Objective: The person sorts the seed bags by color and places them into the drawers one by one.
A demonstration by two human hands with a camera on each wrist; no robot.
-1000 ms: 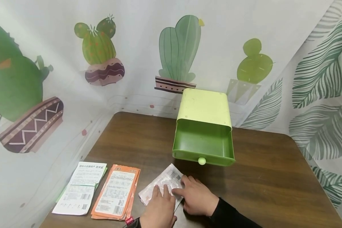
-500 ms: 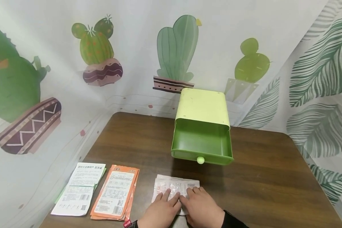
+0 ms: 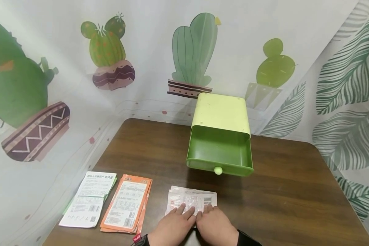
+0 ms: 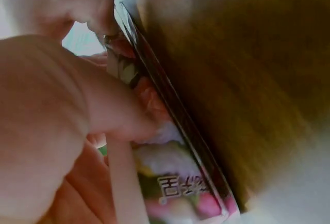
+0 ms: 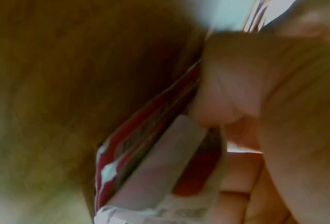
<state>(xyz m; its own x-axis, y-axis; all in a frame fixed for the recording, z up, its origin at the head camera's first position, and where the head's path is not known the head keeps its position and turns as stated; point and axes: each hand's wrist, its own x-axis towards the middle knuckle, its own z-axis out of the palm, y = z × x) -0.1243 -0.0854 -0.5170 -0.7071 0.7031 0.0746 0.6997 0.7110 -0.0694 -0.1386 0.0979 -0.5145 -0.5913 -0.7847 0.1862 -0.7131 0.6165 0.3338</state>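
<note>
Several flat pinkish-white packets (image 3: 203, 199), printed with small text and a barcode, lie loosely stacked and edge-on to the front of the table. My left hand (image 3: 173, 227) grips their left side, fingers spread over the top. On the right side my right hand (image 3: 217, 224) holds them the same way, its fingertips near the barcode. In the left wrist view, my thumb presses the flower-printed underside of the packets (image 4: 170, 164), fingers behind. The right wrist view has my thumb against the near face of the packets (image 5: 165, 182), which show red edges.
To the left lie a pile of white and green packets (image 3: 87, 200) and a pile of orange packets (image 3: 127, 205). A yellow-green box (image 3: 221, 111) stands at the back, its green drawer (image 3: 219, 165) pulled out. A cactus-print cloth (image 3: 150, 51) hangs behind the brown table (image 3: 283, 191).
The packets have turned from slanted to nearly level with the table front and shifted right. Both hands moved with them, now side by side with thumbs at the near edge.
</note>
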